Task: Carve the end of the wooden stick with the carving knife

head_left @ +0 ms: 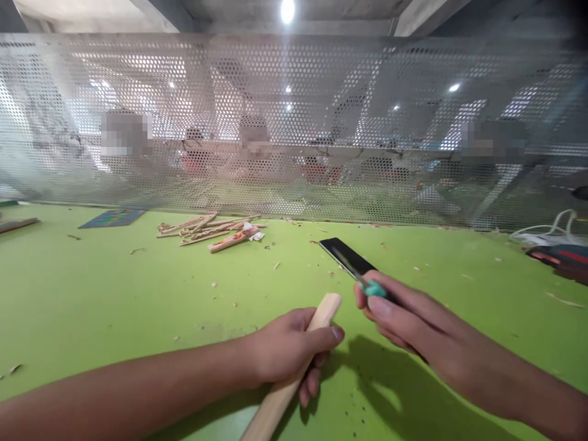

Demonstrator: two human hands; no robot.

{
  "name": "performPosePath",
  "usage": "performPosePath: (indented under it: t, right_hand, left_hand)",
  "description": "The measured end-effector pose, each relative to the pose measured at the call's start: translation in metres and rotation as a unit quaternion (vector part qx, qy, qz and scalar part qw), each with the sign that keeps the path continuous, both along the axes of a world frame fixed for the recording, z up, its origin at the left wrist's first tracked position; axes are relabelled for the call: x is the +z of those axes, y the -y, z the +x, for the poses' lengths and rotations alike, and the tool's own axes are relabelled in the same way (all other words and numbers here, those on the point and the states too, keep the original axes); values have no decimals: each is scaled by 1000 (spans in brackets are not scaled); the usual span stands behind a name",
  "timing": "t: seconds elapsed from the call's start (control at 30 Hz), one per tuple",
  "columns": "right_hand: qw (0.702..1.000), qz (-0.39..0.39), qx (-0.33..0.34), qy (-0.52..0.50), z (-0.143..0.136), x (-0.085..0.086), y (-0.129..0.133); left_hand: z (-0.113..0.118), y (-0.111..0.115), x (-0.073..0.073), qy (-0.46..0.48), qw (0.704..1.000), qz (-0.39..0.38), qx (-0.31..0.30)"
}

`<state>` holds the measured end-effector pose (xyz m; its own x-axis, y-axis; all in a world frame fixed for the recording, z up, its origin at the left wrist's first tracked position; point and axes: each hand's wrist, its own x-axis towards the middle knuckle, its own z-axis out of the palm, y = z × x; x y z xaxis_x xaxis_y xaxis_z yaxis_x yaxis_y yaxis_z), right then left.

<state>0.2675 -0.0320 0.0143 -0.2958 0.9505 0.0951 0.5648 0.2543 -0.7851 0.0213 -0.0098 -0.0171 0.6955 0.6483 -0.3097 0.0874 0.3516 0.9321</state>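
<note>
While clasping flat pale wooden bar (275, 407) in left hand (294, 346) and pinching slender teal-handled metal tool (373, 289) in right hand (408, 318), avoid slip-caused cuts.

A white lamp (287, 11) glares at top centre, with smaller lights (454, 87) showing through the hazy perforated screen (294, 190). The surface (138, 318) is bright; a soft-edged shadow (390, 380) falls lower right, below the right hand (404, 318). The green-handled tool (373, 288) blurs along its shaft. The upper right corner darkens; pixelated patches (126, 133) mask parts behind the screen.
</note>
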Motion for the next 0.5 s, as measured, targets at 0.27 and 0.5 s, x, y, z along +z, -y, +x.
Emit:
performPosePath:
  t: [0.27, 0.5]
  right_hand:
    - [984, 47, 115, 127, -22, -9, -8]
    - [980, 37, 110, 163, -20, -11, -12]
  left_hand:
    - [-3, 0, 4, -38, 999, -33, -2]
    - [-3, 2, 10, -37, 999, -31, 19]
